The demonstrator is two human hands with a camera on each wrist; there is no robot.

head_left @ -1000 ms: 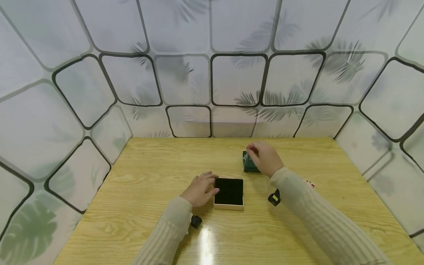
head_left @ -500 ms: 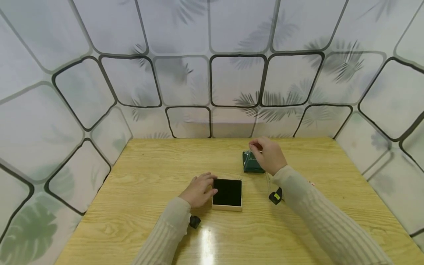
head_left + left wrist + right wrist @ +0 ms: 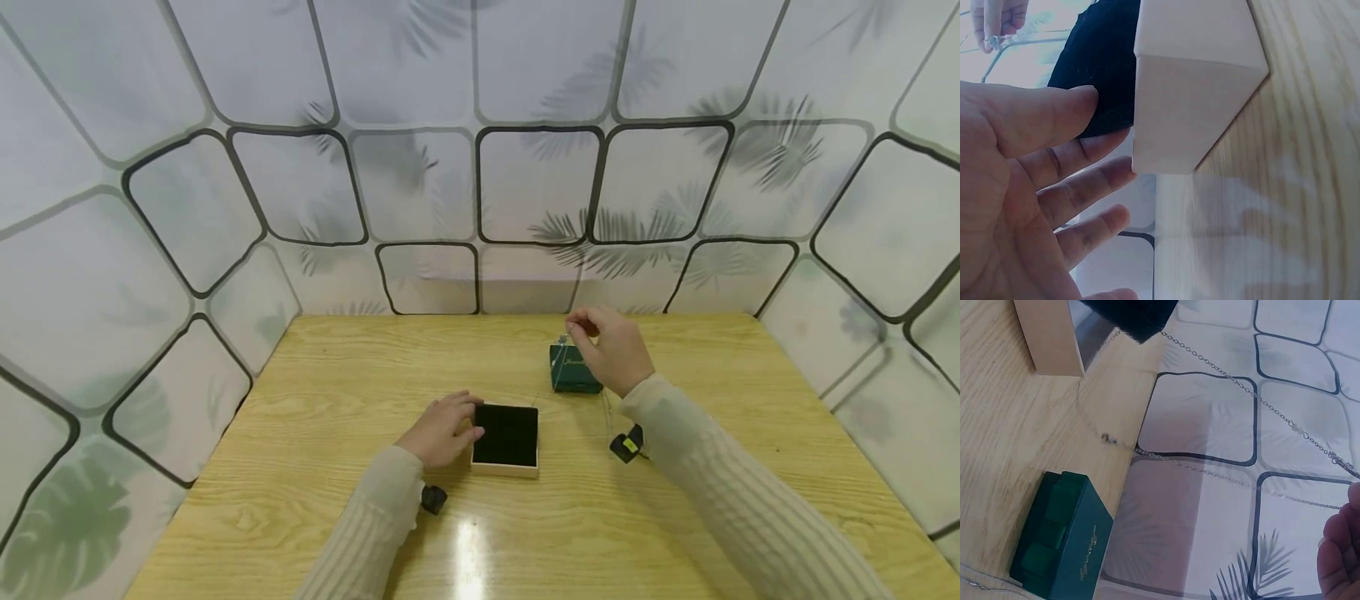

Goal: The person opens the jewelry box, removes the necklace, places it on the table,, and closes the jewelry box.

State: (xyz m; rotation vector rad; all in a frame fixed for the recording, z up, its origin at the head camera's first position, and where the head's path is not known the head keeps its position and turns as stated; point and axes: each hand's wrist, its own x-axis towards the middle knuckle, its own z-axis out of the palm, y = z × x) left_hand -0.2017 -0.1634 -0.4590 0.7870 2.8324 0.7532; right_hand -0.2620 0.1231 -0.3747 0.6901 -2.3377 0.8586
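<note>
My left hand [image 3: 441, 429] pinches the left side of a black pad [image 3: 506, 435] between thumb and index finger. In the left wrist view the pad sticks up out of a pale box [image 3: 1194, 106], which stands on the table. My right hand [image 3: 615, 350] pinches a thin silver necklace [image 3: 1260, 398] between thumb and fingertips, above a dark green box [image 3: 573, 375]. Two strands of the chain stretch from the right hand toward the black pad; one runs up to the pad's corner. Where the chain passes behind the pad is hidden.
Beside the green box, another fine chain [image 3: 988, 584] lies on the wooden table [image 3: 337, 367]. A black wrist camera [image 3: 626, 444] hangs under the right sleeve, another [image 3: 433, 499] by the left. A patterned curtain [image 3: 540, 183] closes the back and sides.
My left hand and the pale box have shifted slightly left. The right hand has risen a little and moved right with the necklace, uncovering more of the green box.
</note>
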